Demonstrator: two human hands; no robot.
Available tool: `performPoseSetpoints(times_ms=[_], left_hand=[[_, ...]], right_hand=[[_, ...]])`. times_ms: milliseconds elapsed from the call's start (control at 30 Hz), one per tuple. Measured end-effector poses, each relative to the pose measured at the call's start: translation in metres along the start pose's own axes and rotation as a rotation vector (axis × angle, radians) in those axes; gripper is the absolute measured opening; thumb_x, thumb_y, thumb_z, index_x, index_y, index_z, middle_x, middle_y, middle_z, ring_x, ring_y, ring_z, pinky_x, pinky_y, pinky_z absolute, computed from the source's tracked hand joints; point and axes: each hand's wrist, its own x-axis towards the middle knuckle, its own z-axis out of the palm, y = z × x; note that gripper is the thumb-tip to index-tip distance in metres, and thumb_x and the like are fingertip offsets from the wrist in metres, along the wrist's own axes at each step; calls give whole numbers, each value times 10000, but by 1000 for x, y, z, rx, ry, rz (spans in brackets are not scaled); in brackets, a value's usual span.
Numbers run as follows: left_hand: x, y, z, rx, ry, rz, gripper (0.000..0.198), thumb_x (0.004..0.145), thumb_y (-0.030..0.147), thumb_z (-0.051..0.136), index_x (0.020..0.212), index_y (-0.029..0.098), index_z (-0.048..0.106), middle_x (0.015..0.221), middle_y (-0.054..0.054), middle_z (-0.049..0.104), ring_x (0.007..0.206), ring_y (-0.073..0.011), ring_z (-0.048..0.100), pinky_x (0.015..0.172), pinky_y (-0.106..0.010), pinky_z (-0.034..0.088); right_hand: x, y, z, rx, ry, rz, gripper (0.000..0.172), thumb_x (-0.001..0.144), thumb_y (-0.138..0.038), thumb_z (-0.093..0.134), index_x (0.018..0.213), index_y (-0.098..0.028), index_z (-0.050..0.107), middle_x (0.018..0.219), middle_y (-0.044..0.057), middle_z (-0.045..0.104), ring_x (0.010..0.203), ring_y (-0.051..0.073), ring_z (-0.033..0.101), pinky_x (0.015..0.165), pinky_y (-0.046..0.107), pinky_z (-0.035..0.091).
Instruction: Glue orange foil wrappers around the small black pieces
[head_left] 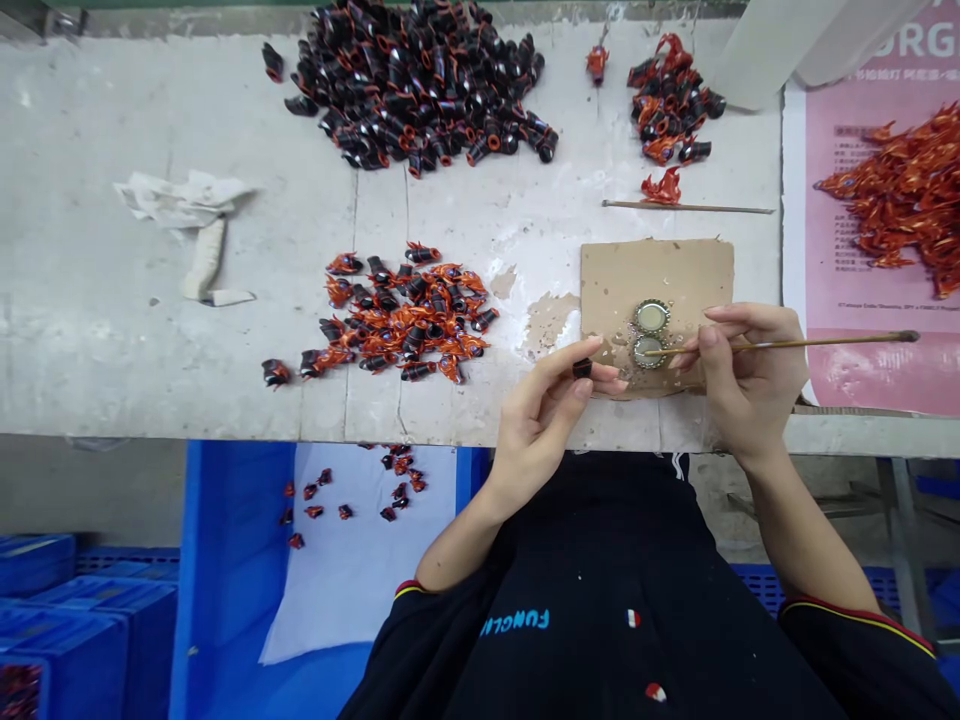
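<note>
The left hand pinches 1 small black piece between thumb and fingertips, held at the near edge of the cardboard pad. The right hand grips a thin stick pen-fashion, its tip resting in the nearer of 2 bottle caps that sit touching each other on the pad. Judged step: loading the stick tip from the cap, apparently with adhesive, before treating the held piece. The next move calls for carrying the tip across to the piece without dripping and keeping the pinch steady. A loose heap of orange-and-black pieces lies on the table to the left; a larger black pile lies farther back.
</note>
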Motion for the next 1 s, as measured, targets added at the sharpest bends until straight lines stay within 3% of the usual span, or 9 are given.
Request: performPoseSetpoints(times_ms=[167,367,600,833,1000], left_hand=[[0,0,2,-79,-3,-35,268,992,104,536,1208,250,597,1087,15,721,1010,-82,736,980,-197,583],[0,-2,3,-80,-23,-89,237,947,134,628,1163,223,589,1040,3,742,917,-89,754,902,-185,611],[-1,-7,-1,176,10,-34,318,881,207,728,1191,218,656,965,-15,717,834,-95,707,820,-191,606],[1,-12,0,164,-14,-32,367,884,171,711,1239,220,634,997,-15,680,919,-96,688,885,-196,586],[3,-13,2,189,-13,-15,342,883,192,717,1216,204,640,1019,-29,667,915,-106,685,882,-223,591]], right_hand=[[6,-8,-3,95,131,129,85,937,-262,647,1021,-265,659,695,-57,622,545,84,606,493,214,552],[12,-14,-4,257,271,200,65,893,-258,704,955,-276,695,658,-48,591,534,78,566,443,191,516],[12,-15,-3,292,283,243,59,885,-276,702,923,-276,657,644,-61,555,488,72,538,425,189,481],[6,-10,-5,333,298,365,55,884,-249,700,936,-252,680,657,-64,612,490,74,561,445,204,508],[1,-2,-7,250,297,370,85,862,-265,730,938,-280,696,652,-61,630,489,82,558,421,208,472]])
